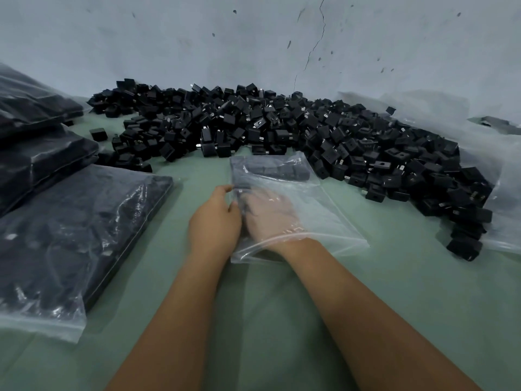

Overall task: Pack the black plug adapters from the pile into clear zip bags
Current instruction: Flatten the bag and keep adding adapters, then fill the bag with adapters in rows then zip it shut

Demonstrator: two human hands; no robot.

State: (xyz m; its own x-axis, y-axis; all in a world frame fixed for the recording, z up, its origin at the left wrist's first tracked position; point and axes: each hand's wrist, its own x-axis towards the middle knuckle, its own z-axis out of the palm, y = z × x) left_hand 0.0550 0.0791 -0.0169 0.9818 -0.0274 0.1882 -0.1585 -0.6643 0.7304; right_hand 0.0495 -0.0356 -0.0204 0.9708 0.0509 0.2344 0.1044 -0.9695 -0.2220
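Observation:
A clear zip bag lies on the green surface in front of me, its mouth toward me. A row of black adapters sits inside at its far end. My right hand is inside the bag up to the wrist and looks blurred through the plastic. It seems to hold dark adapters near the bag's left side, but I cannot tell for sure. My left hand pinches the bag's left edge from outside. The big pile of black plug adapters spreads behind the bag and down the right.
A filled, flat zip bag lies at the left, with two more filled bags stacked behind it. Crumpled clear plastic lies under the pile at the right. A grey cracked wall stands behind.

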